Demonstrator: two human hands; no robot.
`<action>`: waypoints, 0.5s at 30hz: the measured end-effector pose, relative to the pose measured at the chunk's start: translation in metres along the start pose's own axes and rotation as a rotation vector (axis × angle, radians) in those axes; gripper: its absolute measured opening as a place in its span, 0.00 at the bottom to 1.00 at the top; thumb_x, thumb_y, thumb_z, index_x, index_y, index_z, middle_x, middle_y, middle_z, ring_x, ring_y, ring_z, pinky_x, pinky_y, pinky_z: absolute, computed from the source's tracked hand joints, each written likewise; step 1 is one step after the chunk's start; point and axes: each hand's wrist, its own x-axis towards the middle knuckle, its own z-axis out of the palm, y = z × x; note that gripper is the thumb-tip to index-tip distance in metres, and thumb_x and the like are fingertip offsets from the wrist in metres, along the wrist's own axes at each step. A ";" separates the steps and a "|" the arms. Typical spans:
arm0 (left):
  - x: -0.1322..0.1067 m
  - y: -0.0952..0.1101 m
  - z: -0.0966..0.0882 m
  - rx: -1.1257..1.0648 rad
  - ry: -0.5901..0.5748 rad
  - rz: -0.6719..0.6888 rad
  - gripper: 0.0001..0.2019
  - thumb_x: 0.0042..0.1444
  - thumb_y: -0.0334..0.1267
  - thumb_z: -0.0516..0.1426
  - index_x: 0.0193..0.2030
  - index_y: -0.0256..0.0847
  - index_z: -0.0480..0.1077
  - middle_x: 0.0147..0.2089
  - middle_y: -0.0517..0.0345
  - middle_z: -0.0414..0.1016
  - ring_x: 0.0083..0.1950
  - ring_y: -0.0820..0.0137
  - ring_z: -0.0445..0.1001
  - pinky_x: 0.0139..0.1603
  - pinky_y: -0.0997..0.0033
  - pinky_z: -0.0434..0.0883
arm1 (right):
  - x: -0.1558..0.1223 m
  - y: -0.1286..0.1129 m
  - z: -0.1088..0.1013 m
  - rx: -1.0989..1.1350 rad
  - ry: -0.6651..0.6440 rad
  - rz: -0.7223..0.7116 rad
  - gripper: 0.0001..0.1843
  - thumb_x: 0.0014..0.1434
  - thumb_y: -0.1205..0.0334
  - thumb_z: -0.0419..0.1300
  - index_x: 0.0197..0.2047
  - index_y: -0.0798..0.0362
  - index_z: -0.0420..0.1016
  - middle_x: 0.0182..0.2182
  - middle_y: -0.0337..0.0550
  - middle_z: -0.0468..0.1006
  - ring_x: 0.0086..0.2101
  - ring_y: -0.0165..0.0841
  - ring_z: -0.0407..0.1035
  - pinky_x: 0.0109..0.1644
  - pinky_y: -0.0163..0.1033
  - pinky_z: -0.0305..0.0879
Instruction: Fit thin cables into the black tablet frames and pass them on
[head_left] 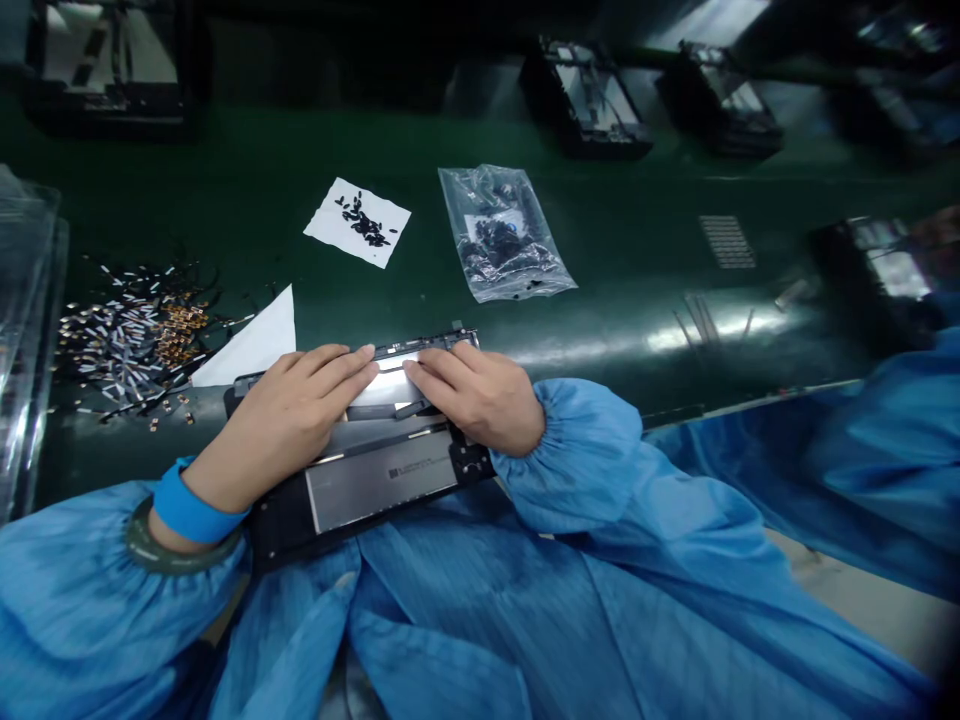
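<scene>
Nearest the person, the dark device chassis (pixel 375 470) lies flat at 6 o'clock, half on the lap of the blue smock (pixel 480 600), half on the green belt (pixel 637 260). The left hand (pixel 289 420) rests flat on its upper part, fingers extended and pressing, not closed around anything; the right hand (pixel 476 395) does likewise, fingertips meeting the left's over a silvery strip. Judging from this, even pressure from both hands, working outward along the strip, would seat it well. At 9 o'clock lies a heap of small metal parts (pixel 131 335) beside a white sheet (pixel 255 345). Farther, at 12 o'clock, a paper with black bits (pixel 358 222) and a clear bag (pixel 501 235); beyond, more chassis (pixel 585 100)
</scene>
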 end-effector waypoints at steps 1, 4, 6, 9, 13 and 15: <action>0.000 -0.001 0.001 -0.014 -0.008 -0.009 0.24 0.60 0.23 0.46 0.63 0.32 0.65 0.63 0.40 0.69 0.60 0.50 0.70 0.48 0.51 0.72 | -0.001 0.003 -0.001 -0.018 0.005 -0.014 0.14 0.67 0.69 0.51 0.47 0.58 0.77 0.40 0.45 0.82 0.33 0.32 0.66 0.31 0.39 0.59; -0.001 -0.008 0.002 -0.108 -0.006 -0.045 0.22 0.62 0.25 0.46 0.61 0.36 0.66 0.63 0.42 0.69 0.61 0.52 0.70 0.49 0.51 0.73 | -0.012 0.013 -0.007 -0.064 0.010 0.004 0.13 0.66 0.70 0.52 0.46 0.55 0.78 0.47 0.47 0.81 0.35 0.33 0.66 0.33 0.38 0.61; 0.000 -0.014 0.001 -0.236 -0.001 -0.065 0.20 0.65 0.29 0.45 0.58 0.41 0.70 0.62 0.46 0.71 0.60 0.56 0.71 0.52 0.53 0.73 | -0.024 0.017 -0.011 -0.048 0.017 0.106 0.14 0.64 0.70 0.53 0.46 0.54 0.78 0.51 0.48 0.78 0.36 0.34 0.66 0.36 0.39 0.64; 0.006 -0.019 -0.001 -0.404 -0.012 -0.169 0.17 0.67 0.39 0.46 0.58 0.43 0.69 0.59 0.50 0.73 0.58 0.61 0.72 0.57 0.58 0.72 | -0.041 0.013 -0.015 0.125 0.014 0.366 0.15 0.63 0.68 0.54 0.50 0.52 0.77 0.49 0.49 0.78 0.37 0.34 0.69 0.40 0.39 0.67; 0.019 -0.017 0.003 -0.270 -0.045 -0.327 0.21 0.67 0.48 0.47 0.52 0.35 0.71 0.49 0.43 0.73 0.50 0.56 0.73 0.51 0.55 0.73 | -0.054 -0.003 -0.012 0.494 -0.039 0.724 0.20 0.64 0.58 0.55 0.57 0.53 0.70 0.45 0.50 0.78 0.40 0.36 0.73 0.42 0.41 0.71; 0.024 -0.014 0.001 -0.193 -0.086 -0.341 0.21 0.67 0.48 0.45 0.44 0.35 0.73 0.40 0.45 0.73 0.44 0.56 0.73 0.47 0.55 0.73 | -0.056 -0.006 -0.012 0.616 -0.029 0.924 0.22 0.62 0.51 0.56 0.55 0.54 0.70 0.42 0.50 0.78 0.37 0.37 0.73 0.39 0.42 0.71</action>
